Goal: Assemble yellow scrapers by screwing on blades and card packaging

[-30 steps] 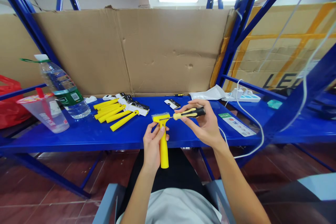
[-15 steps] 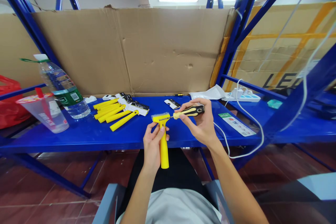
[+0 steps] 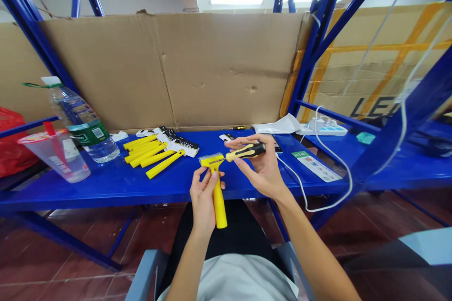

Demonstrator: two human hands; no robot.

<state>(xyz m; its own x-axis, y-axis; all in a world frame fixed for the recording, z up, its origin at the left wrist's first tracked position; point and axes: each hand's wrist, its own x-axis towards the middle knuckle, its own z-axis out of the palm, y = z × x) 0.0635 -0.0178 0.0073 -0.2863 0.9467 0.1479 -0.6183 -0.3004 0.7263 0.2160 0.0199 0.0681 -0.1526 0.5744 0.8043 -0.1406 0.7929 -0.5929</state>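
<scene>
A yellow scraper (image 3: pixel 219 204) stands nearly upright in my left hand (image 3: pixel 204 194), its handle end pointing down past the table's front edge. My left fingers and thumb close round its neck. Clear plastic shows along the top of its wide head. My right hand (image 3: pixel 264 169) has a black and pale-yellow screwdriver (image 3: pixel 247 151) lying almost level, its end against the palm side. The right fingers stretch over the handle and the thumb sits below it. The screwdriver's shaft runs to the right side of the scraper head; the tip's exact contact is too small to tell.
Several yellow scrapers (image 3: pixel 164 164) with black-and-white heads lie on the blue table (image 3: pixel 116 186). A water bottle (image 3: pixel 92 131) and a plastic cup (image 3: pixel 72 162) stand left. Rightward are a printed card (image 3: pixel 314 165), a white cable (image 3: pixel 348 174), a power strip (image 3: pixel 330 129) and a white bag (image 3: pixel 277 124).
My right fingers have loosened and straightened over the screwdriver handle. Both hands, with scraper and screwdriver, appear slightly further left as the whole view shifts a little.
</scene>
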